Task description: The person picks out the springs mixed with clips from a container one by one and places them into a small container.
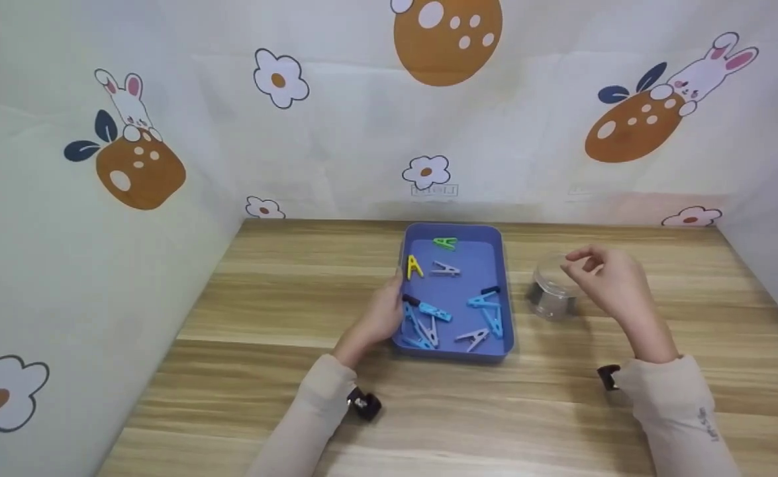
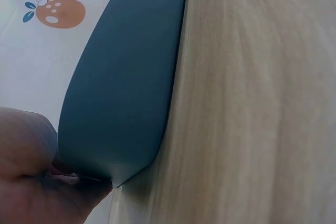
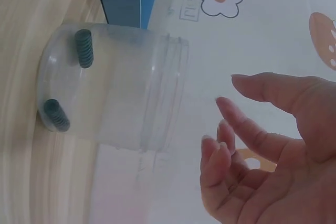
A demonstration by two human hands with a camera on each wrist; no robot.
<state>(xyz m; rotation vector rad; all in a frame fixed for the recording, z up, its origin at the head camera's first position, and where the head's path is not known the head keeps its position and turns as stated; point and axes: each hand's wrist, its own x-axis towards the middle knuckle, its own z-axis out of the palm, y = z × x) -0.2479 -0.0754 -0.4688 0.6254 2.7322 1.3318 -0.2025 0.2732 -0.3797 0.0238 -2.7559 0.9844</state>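
Observation:
My left hand (image 1: 383,310) grips the left wall of a shallow blue tray (image 1: 451,356). In the left wrist view, finger and thumb close round the tray's edge at the lower left. Inside the tray lie several plastic clothespins: a green one (image 1: 445,243), a yellow one (image 1: 414,266), a grey one (image 1: 446,269), and more blue and grey ones. A small dark cylinder (image 1: 411,300) lies by a blue clothespin (image 1: 435,311). Above a clear jar (image 1: 553,301) hovers my right hand (image 1: 614,281), thumb and forefinger apart, holding nothing. Two dark ribbed cylinders (image 3: 84,49) rest at the jar's bottom.
Tray and jar stand side by side on a wood-grain table (image 1: 296,278), the jar to the right and uncapped. Behind the table hangs a white printed cloth (image 1: 336,139), which also runs along both sides.

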